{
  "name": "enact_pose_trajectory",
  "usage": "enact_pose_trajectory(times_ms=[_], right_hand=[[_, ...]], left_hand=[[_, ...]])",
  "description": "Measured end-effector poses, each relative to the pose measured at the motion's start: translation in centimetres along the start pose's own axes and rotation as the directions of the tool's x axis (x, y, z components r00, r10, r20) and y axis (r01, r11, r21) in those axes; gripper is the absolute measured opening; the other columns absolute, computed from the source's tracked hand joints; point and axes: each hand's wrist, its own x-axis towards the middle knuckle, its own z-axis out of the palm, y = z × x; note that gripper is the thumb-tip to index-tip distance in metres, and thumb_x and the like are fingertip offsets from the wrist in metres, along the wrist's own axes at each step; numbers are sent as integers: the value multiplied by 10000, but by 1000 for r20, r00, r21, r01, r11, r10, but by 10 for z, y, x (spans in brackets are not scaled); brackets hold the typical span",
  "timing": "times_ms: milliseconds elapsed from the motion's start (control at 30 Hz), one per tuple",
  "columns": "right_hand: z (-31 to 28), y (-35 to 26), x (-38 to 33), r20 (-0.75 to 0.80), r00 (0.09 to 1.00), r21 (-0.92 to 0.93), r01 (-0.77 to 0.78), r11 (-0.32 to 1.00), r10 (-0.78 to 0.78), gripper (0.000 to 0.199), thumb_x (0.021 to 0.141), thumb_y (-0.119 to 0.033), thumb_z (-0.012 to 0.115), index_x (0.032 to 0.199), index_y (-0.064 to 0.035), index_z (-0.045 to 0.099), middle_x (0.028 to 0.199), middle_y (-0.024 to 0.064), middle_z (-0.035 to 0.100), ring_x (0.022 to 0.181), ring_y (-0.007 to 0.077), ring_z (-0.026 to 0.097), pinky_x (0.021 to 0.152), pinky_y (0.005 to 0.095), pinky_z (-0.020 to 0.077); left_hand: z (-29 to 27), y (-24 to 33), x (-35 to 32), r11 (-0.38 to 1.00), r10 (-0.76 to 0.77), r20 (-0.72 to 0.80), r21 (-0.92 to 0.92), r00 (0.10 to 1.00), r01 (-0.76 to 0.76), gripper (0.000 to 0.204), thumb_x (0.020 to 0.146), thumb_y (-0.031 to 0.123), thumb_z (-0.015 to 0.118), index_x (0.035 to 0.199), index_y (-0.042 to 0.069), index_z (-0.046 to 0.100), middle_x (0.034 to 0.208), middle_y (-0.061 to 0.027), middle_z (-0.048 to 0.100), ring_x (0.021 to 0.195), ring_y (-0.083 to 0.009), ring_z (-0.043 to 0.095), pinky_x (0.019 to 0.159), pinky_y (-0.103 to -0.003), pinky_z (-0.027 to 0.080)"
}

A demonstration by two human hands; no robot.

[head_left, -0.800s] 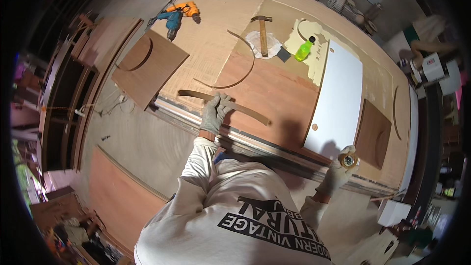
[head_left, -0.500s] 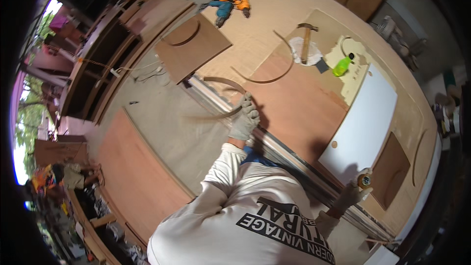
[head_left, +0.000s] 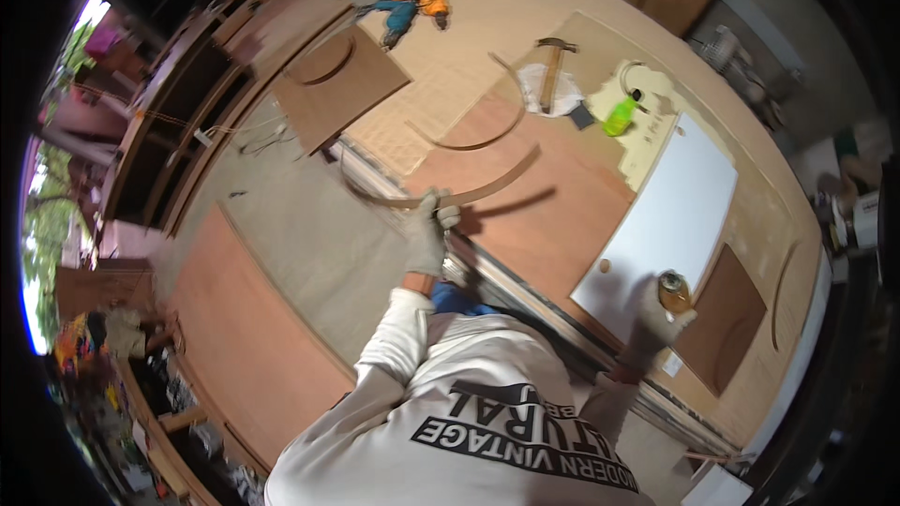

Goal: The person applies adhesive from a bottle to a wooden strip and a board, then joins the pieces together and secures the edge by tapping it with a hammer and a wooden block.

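My left hand, in a pale work glove, grips a thin curved brown edging strip near its middle. The strip bows upward at both ends, above the near edge of the worktable, and casts a shadow on the reddish board. At the right, my gloved right hand is closed round a small round amber object with a pale top, whose kind I cannot make out. That hand is over the near end of a white panel, beside a dark brown board.
On the table lie a hammer, a green bottle, a dark square pad, another curved strip, and orange and teal power tools. A brown board overhangs the far left. Another large panel stands left.
My left hand has turned the curved strip so its ends now point up and away instead of left. My right hand has tilted the amber object slightly. The whole view has shifted a little.
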Motion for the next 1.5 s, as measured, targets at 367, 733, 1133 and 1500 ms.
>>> enact_pose_trajectory(times_ms=[367,733,1133,1500], right_hand=[[-17,8,-24,248,963,-430,207,879,-106,588,1146,-463,376,1453,30,470,1410,158,568,1287,274,558,1153,449,452],[10,76,-70,182,944,-373,324,869,-274,673,1116,-525,416,1493,32,441,1417,165,563,1279,299,590,1127,451,503],[0,142,-101,27,919,-177,393,903,-394,636,1106,-505,488,1453,28,475,1404,150,566,1296,222,546,1202,357,394],[-21,89,-61,218,944,-271,304,913,-249,771,1007,-543,665,1487,25,460,1482,122,516,1348,207,504,1171,335,379]], left_hand=[[0,-35,37,976,-117,238,206,964,68,395,970,-6,614,1355,-40,531,1181,-209,670,888,-297,739,778,-373,651],[63,-40,120,827,-451,269,484,851,286,479,940,-93,605,1387,-37,440,1135,-177,689,941,-269,754,812,-339,655],[125,19,141,858,-496,637,259,590,443,323,1017,-39,519,1338,-37,552,1230,-232,682,1033,-363,740,923,-435,659],[219,100,102,988,-139,949,116,283,97,391,972,-38,613,1361,-17,580,1138,-199,710,1029,-353,730,925,-412,611]])
